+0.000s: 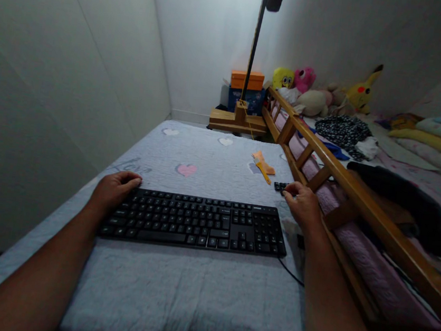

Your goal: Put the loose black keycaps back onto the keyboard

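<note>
A black keyboard (180, 238) lies flat on the pale quilted cover, its cable running off the right end. At its upper left corner is my left hand (114, 190), fingers drawn together and gripping the edge. Just beyond the upper right corner, my right hand (302, 201) is pinched, with thumb and forefinger at a small group of loose black keycaps (281, 186). A keycap seems to be between those fingertips, largely hidden. A yellow-handled brush (263, 172) and an orange cloth (267, 165) lie farther back, touching each other.
A wooden bed rail (324, 161) runs along the right side, close to my right forearm. Beyond it are clothes, folded bedding and plush toys. A lamp stand (253, 47) on a wooden base and an orange box (247, 80) stand at the back. White cabinet doors (54, 88) line the left.
</note>
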Motion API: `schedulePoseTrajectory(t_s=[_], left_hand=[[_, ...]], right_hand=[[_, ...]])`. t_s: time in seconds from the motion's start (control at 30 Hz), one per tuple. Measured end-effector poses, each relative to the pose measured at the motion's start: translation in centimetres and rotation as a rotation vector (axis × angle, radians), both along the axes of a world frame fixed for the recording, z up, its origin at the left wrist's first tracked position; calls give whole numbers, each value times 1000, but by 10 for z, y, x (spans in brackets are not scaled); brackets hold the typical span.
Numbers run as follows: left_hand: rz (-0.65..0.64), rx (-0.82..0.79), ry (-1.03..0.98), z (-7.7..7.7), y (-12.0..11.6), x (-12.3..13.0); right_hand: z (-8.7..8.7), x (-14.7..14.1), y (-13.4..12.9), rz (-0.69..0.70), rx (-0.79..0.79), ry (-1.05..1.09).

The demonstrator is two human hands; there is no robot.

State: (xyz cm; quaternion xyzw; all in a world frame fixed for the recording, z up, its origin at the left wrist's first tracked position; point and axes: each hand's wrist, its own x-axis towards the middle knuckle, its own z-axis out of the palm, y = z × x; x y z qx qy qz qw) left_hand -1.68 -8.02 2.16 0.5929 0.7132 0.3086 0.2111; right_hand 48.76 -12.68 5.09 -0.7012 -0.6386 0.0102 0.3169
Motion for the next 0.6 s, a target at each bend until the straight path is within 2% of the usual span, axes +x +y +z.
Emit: schedulePoseTrajectory(t_s=[0.17,0.3,0.4,0.6], left_hand=[[-1,-10,-1,2,-1,0],[-7,-7,-5,0,1,-1],[-13,-3,4,-2,2,-3],[-10,-13,9,-4,3,-4]], right_hand=[[21,-11,-22,106,-93,114],[30,-26,-46,221,-207,205],[27,-37,-61,274,-278,259],[8,-52,-75,312,-389,331]])
